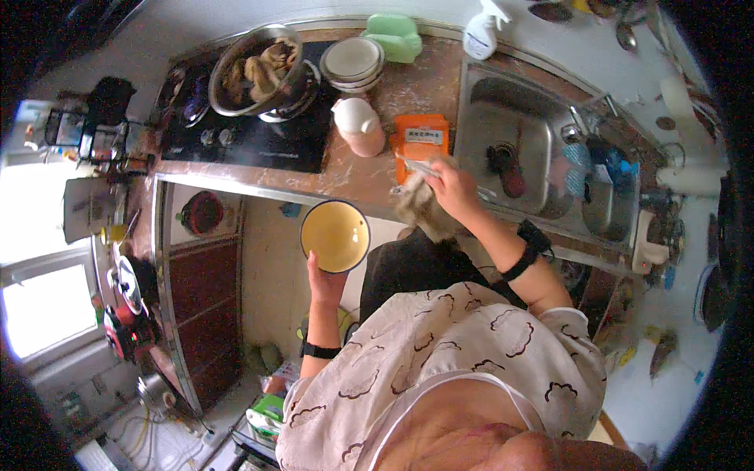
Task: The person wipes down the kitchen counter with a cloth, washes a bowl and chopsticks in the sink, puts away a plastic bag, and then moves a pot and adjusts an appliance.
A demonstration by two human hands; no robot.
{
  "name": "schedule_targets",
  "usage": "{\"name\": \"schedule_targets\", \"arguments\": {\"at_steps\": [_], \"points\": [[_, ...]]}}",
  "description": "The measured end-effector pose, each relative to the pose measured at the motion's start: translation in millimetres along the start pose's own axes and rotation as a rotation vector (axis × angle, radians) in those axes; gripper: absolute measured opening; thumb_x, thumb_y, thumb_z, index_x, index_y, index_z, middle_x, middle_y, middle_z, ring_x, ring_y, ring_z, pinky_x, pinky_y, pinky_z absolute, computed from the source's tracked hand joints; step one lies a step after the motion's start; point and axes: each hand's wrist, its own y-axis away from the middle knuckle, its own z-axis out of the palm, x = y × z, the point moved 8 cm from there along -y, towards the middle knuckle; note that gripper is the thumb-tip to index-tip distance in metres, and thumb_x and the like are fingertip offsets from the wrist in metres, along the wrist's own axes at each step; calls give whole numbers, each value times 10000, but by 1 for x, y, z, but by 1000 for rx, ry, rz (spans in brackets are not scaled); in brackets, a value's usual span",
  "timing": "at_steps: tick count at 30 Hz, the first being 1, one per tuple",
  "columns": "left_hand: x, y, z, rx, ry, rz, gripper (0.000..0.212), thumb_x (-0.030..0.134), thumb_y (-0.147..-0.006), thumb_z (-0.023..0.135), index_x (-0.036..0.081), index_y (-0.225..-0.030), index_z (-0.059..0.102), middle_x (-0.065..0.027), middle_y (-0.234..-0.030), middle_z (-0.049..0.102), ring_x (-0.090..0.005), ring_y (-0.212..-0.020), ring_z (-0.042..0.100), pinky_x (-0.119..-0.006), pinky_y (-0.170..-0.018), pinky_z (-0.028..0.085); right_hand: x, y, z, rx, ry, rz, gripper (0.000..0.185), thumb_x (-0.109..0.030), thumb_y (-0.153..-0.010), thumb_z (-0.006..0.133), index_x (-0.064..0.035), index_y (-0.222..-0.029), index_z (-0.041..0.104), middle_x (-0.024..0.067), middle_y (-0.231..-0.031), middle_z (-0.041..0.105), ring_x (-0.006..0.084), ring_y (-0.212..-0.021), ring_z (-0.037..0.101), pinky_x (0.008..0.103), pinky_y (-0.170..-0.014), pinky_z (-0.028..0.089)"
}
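Observation:
My left hand (pixel 327 285) holds a bowl (pixel 334 236), yellow inside with a dark rim, in front of the counter edge. The bowl's open side faces up, and it looks empty. At the counter's front edge, my right hand (pixel 455 189) grips a slim, pale object (pixel 417 166), too blurred to name. A greyish-brown cloth (pixel 419 203) hangs just below that hand; whether the fingers also hold it, I cannot tell. Beyond the right hand lies an orange packet (pixel 422 136) bearing writing, its near part covered by hand and cloth.
A metal pot (pixel 256 70) with brown food pieces stands tilted-looking on the black cooktop (pixel 247 144). Nearby are stacked white dishes (pixel 353 62), a white-topped pink container (pixel 359 126), a green holder (pixel 393 36) and a spray bottle (pixel 482 35). The steel sink (pixel 533 112) contains a dark object (pixel 505 168).

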Motion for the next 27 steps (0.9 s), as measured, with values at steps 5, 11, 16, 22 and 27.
{"name": "schedule_targets", "arguments": {"at_steps": [5,11,16,22,27], "points": [[2,-8,-6,63,-87,-10,693,512,-771,534,162,-1330,324,-91,-1324,394,-293,-1190,421,-489,-949,371,-13,-33,-11,139,19,-15,293,-230,-777,654,-88,-1004,536,108,-724,600,284,-646,597,377,-543,440],[2,-9,0,-30,-88,-45,600,451,-836,501,124,-1320,362,-51,-1318,423,-238,-1213,406,-426,-1000,327,17,-7,-38,212,-156,106,331,-247,-775,655,-61,-1019,529,105,-771,617,262,-682,605,366,-625,472],[-5,-21,8,-92,-176,-118,618,458,-840,505,110,-1325,347,-55,-1330,407,-235,-1220,395,-424,-1006,314,73,42,-84,321,-226,292,228,-245,-828,618,-53,-947,586,28,-661,559,122,-574,504,293,-515,405],[-24,-49,42,-246,-311,-190,690,524,-802,526,141,-1337,320,-64,-1347,384,-273,-1224,393,-451,-993,344,122,129,-159,640,-641,531,360,-418,-889,501,-86,-935,630,-65,-595,374,47,-534,339,217,-480,265],[-45,-56,70,-249,-294,-272,662,501,-815,529,127,-1328,340,-50,-1331,394,-246,-1226,383,-441,-1007,314,141,150,-202,847,-925,386,342,-366,-924,442,-65,-879,598,-65,-569,262,59,-522,262,222,-510,241]]}}
